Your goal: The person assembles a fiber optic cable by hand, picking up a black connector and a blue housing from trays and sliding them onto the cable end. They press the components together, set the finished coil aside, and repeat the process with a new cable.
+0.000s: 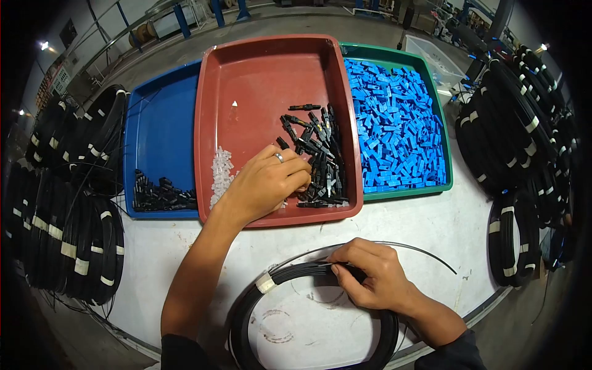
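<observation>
My left hand (pixel 271 183) reaches into the red tray (pixel 262 74), with a ring on one finger. Its fingers curl down at the near edge of a pile of black connectors (pixel 320 148), and the fingertips are hidden. Beside the wrist lie small clear plastic pieces (pixel 220 176). On the white table (pixel 431 246), my right hand (pixel 373 274) pinches the upper side of a black cable coil (pixel 243 327), thumb against the fingers. White tape (pixel 265 283) binds the coil at its upper left. A loose black cable end (pixel 431 254) extends rightward past that hand.
Left of the red tray, a blue tray (pixel 163 117) holds small black parts (pixel 161 194). A green tray (pixel 445 135) on the right is filled with blue clips (pixel 394 129). Taped cable coils are stacked at the left (pixel 68 240) and right (pixel 509 129). A clear bin (pixel 435 58) stands behind.
</observation>
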Motion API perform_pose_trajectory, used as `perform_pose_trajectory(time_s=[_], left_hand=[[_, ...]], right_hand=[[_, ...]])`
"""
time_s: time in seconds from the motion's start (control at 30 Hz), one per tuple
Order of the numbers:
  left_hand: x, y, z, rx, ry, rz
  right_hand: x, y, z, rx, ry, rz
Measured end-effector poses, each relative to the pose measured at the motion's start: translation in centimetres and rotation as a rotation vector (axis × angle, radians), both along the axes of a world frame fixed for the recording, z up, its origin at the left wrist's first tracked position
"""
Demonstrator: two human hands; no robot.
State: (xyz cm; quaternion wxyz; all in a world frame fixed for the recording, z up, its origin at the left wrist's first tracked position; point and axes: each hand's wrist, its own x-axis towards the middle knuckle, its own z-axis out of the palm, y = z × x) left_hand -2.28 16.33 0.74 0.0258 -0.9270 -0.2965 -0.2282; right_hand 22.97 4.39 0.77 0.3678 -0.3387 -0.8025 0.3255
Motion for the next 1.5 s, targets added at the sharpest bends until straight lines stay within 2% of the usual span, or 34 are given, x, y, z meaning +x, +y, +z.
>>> perform_pose_trajectory(time_s=[0.2,0.5,0.73,0.8,0.83,0.93,1.0,1.13,1.3,1.43,1.5], left_hand=[[-1.1,-0.7,0.6,0.015,-0.146,0.111],[0.2,-1.4,0.3,0.024,0.052,0.149],[0.0,-1.2,0.4,-0.031,0.014,0.112],[-0.1,-1.4,0.5,-0.039,-0.165,0.060],[-0.4,-1.4,0.4,-0.040,-0.165,0.063],[-0.9,-1.8,0.5,-0.145,-0.228,0.055],[-0.2,-3.1,1.3,-0.537,-0.531,0.210],[-0.9,-3.8,1.1,-0.488,-0.450,0.223],[-1.4,-3.7,0.7,-0.191,-0.339,0.236],[-1.5,-2.9,1.1,-0.244,-0.140,0.180],[-0.7,-2.4,1.6,-0.111,-0.144,0.128]], right_hand=[[0.2,-0.1,-0.2,0.011,-0.023,-0.010],[0.3,-0.1,-0.2,0.017,-0.051,0.003],[0.3,-0.1,-0.2,0.010,-0.045,0.002],[0.3,-0.1,-0.1,-0.002,-0.048,0.004],[0.2,-0.1,0.0,-0.013,-0.051,0.004],[0.2,-0.1,0.0,-0.020,-0.055,-0.003],[0.1,-0.1,-0.2,-0.005,-0.036,-0.002],[0.1,-0.2,-0.3,-0.003,-0.024,-0.006],[0.1,-0.2,-0.2,-0.002,-0.032,0.001],[0.1,-0.2,-0.4,0.009,-0.006,0.003],[0.2,-0.1,-0.2,0.005,-0.028,-0.002]])
